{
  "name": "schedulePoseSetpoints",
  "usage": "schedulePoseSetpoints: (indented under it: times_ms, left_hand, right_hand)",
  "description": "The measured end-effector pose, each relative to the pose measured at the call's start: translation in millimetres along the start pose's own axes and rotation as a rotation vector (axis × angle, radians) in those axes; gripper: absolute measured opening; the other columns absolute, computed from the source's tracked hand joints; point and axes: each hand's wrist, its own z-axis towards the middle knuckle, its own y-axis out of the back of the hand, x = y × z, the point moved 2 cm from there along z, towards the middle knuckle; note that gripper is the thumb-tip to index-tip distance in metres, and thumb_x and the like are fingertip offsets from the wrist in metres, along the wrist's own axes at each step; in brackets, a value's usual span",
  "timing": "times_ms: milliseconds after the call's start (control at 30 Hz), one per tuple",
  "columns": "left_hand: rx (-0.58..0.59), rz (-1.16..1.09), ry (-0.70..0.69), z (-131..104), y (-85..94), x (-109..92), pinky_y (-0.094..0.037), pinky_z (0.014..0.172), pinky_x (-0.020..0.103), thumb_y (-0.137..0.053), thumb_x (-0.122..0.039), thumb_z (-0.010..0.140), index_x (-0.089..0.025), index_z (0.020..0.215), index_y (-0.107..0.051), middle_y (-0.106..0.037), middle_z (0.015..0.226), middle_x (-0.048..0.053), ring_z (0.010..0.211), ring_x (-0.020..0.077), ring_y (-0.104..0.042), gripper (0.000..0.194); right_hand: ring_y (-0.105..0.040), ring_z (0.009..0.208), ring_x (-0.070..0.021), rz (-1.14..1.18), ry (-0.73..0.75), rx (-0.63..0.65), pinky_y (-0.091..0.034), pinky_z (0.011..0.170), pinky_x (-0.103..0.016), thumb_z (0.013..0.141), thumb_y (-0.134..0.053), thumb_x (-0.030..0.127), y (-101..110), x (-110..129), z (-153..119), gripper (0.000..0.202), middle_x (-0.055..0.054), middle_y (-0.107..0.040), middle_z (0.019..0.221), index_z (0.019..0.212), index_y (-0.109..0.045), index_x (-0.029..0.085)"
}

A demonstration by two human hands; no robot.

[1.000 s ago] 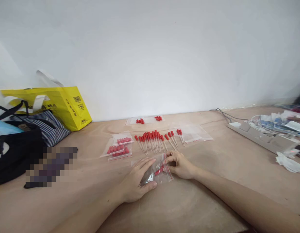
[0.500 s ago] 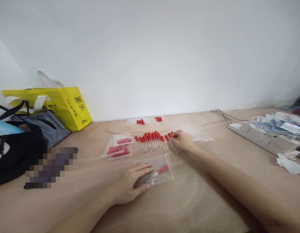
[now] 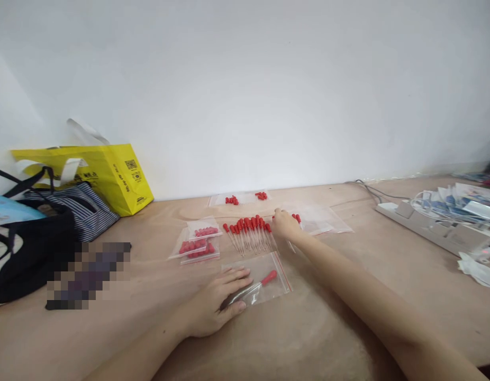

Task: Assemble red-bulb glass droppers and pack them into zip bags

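My left hand lies with its fingers spread on the left part of a clear zip bag, which has a dropper with a red bulb in it. My right hand reaches to the right end of a fanned row of red-bulbed droppers. Its fingers are bent down over a dropper there, and what they hold, if anything, is hidden. Beside it, red bulbs show at the edge of a flat clear bag.
Small bags of red bulbs lie left of the droppers. Another bag with red bulbs is near the wall. A yellow bag and a striped bag stand at left. At right are a power strip and crumpled white tissue.
My right hand has moved slightly left and covers the near droppers more. My left hand stays spread on the zip bag. The whole view has shifted slightly.
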Motion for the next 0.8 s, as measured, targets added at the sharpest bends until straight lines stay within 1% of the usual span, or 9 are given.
schedulePoseSetpoints:
  times_ms: [133,167,200,300,400,533,633,700,800]
  left_hand:
    - [0.01,0.011,0.022,1,0.2,-1,-0.023,0.103,0.046,-0.041,-0.036,0.085,-0.025,0.128,-0.037,-0.032,0.137,0.004,0.126,0.0227,-0.027,0.044]
    - [0.012,0.012,0.025,1,0.0,-1,-0.023,0.103,0.046,-0.041,-0.036,0.085,-0.024,0.128,-0.038,-0.032,0.137,0.004,0.126,0.023,-0.027,0.045]
    - [0.013,0.012,0.027,1,-0.2,-1,-0.023,0.103,0.046,-0.041,-0.036,0.085,-0.024,0.127,-0.038,-0.033,0.137,0.005,0.126,0.023,-0.027,0.044]
    - [0.006,0.013,0.017,1,-0.7,-1,-0.023,0.103,0.045,-0.041,-0.036,0.085,-0.024,0.127,-0.038,-0.035,0.136,0.005,0.126,0.0225,-0.028,0.044]
    - [0.0,0.018,0.009,1,-0.6,0,-0.024,0.103,0.045,-0.041,-0.036,0.085,-0.025,0.127,-0.038,-0.035,0.136,0.004,0.125,0.0222,-0.029,0.044]
    - [0.008,0.026,0.011,2,-0.5,0,-0.024,0.103,0.045,-0.041,-0.036,0.085,-0.023,0.127,-0.037,-0.034,0.136,0.005,0.125,0.022,-0.029,0.044]
    - [0.0,0.021,0.007,2,-0.1,-1,-0.024,0.103,0.044,-0.041,-0.034,0.085,-0.023,0.129,-0.034,-0.035,0.136,0.005,0.125,0.0215,-0.029,0.046]
    - [-0.006,0.013,0.018,2,0.4,-2,-0.024,0.103,0.044,-0.042,-0.034,0.084,-0.023,0.13,-0.032,-0.035,0.136,0.005,0.125,0.0218,-0.03,0.048]
    - [-0.006,0.008,0.042,2,1.1,-3,-0.025,0.103,0.045,-0.043,-0.035,0.084,-0.023,0.13,-0.032,-0.035,0.136,0.005,0.125,0.0226,-0.03,0.049]
  right_hand:
    - [-0.056,0.085,-0.0136,0.245,0.062,-0.095,-0.041,0.07,-0.022,0.084,-0.032,0.019,21,-24,-16,0.03,-0.008,-0.059,0.097,0.108,-0.05,0.015]
    - [-0.056,0.076,-0.0118,0.36,0.064,-0.114,-0.041,0.064,-0.021,0.085,-0.029,0.021,23,-32,-23,0.031,-0.005,-0.059,0.09,0.108,-0.05,0.016]
    - [-0.054,0.065,-0.0112,0.621,0.034,-0.135,-0.041,0.057,-0.022,0.084,-0.031,0.023,22,-40,-30,0.03,-0.003,-0.058,0.08,0.106,-0.051,0.016]
    - [-0.042,0.046,-0.008,1.243,-0.065,-0.166,-0.035,0.045,-0.021,0.076,-0.044,0.032,9,-57,-51,0.026,0.004,-0.047,0.06,0.094,-0.053,0.016]
    - [-0.039,0.044,-0.0066,1.497,-0.153,-0.191,-0.033,0.042,-0.02,0.067,-0.055,0.035,-9,-59,-66,0.026,0.006,-0.044,0.057,0.087,-0.052,0.018]
    - [-0.043,0.045,-0.0072,1.626,-0.223,-0.165,-0.036,0.044,-0.021,0.064,-0.059,0.034,-24,-50,-76,0.026,0.005,-0.046,0.058,0.083,-0.051,0.019]
    - [-0.046,0.047,-0.0082,1.644,-0.236,-0.06,-0.038,0.046,-0.022,0.063,-0.061,0.034,-28,-46,-84,0.027,0.005,-0.046,0.058,0.082,-0.05,0.019]
    - [-0.046,0.048,-0.0082,1.573,-0.178,0.039,-0.038,0.047,-0.022,0.063,-0.061,0.036,-28,-46,-90,0.027,0.005,-0.047,0.058,0.082,-0.051,0.019]
    - [-0.042,0.046,-0.0074,1.31,-0.002,0.194,-0.034,0.046,-0.021,0.065,-0.062,0.039,-25,-50,-95,0.026,0.005,-0.047,0.055,0.079,-0.054,0.018]
